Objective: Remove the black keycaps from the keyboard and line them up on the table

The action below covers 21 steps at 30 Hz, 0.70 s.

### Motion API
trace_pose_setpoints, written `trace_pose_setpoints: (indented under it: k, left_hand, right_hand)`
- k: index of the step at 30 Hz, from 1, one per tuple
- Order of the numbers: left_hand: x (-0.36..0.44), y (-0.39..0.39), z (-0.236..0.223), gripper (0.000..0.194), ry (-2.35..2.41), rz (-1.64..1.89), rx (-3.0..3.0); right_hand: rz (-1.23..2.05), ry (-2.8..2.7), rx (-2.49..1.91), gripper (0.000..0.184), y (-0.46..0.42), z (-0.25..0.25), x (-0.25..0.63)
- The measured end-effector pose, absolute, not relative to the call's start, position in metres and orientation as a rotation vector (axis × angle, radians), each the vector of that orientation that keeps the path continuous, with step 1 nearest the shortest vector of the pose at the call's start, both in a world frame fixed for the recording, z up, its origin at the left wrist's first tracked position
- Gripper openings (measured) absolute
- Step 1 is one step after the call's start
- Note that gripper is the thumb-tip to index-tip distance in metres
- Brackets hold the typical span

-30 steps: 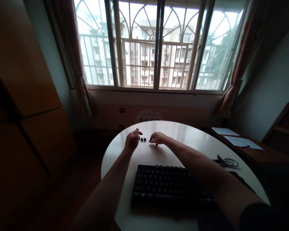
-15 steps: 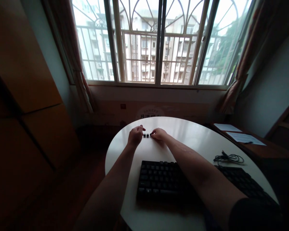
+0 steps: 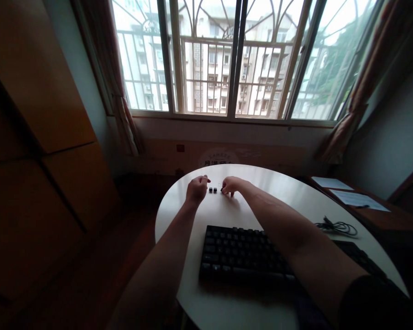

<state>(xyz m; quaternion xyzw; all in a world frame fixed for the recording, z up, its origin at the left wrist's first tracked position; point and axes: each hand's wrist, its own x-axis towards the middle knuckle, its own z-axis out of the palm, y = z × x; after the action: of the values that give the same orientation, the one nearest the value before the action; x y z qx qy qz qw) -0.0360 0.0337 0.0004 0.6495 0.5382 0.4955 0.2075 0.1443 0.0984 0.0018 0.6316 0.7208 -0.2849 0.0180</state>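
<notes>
Both my arms reach over a black keyboard [image 3: 241,254] to the far side of a round white table [image 3: 282,192]. Two small black keycaps [image 3: 212,189] sit side by side on the table between my hands. My left hand [image 3: 196,189] rests just left of them with its fingers curled in a loose pinch. My right hand [image 3: 231,185] is just right of them, fingers bent down, pinching a small dark piece at its fingertips against the table.
A coiled black cable [image 3: 337,226] lies at the table's right. A low wooden desk with papers [image 3: 358,200] stands at the right. A wooden cabinet [image 3: 37,137] fills the left. A barred window [image 3: 234,59] and curtains are behind.
My right hand drew slightly away from the keycaps, then came back close to them. My left hand stayed beside them. The view shifted a little to the left and down.
</notes>
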Motion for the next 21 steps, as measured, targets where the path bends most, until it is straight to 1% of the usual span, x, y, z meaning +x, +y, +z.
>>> trace_pose_setpoints:
  k: [7,15,21]
  left_hand:
    - [-0.036,0.035,0.0,0.042,1.486,1.387,1.803]
    - [-0.037,0.034,0.001,0.041,1.484,1.413,1.781]
    - [-0.037,0.034,0.001,0.042,1.484,1.399,1.784]
  right_hand:
    - [-0.933,2.243,1.888,0.031,0.102,0.005,0.143]
    - [-0.887,2.469,1.893,0.014,0.112,-0.007,0.144]
    - [-0.817,2.518,1.907,0.015,0.116,-0.012,0.139]
